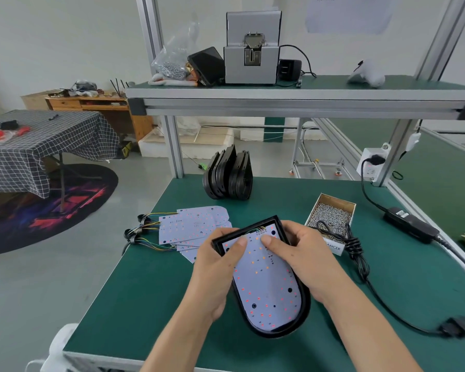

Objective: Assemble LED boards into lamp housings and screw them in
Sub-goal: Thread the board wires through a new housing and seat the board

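Both hands grip the black lamp housing (305, 310) above the green bench (145, 291): left hand (215, 267) and right hand (304, 259) thumb-pressing the LED board (266, 285) inside. Beyond: spare boards (191, 224), screw box (330, 213), stacked housings (228, 174).

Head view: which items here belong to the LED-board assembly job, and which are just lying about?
Job items: lamp housing with LED board, gripped by left hand and right hand; spare LED boards; empty housings; screw box.

Lying about: power adapter; checkered table.
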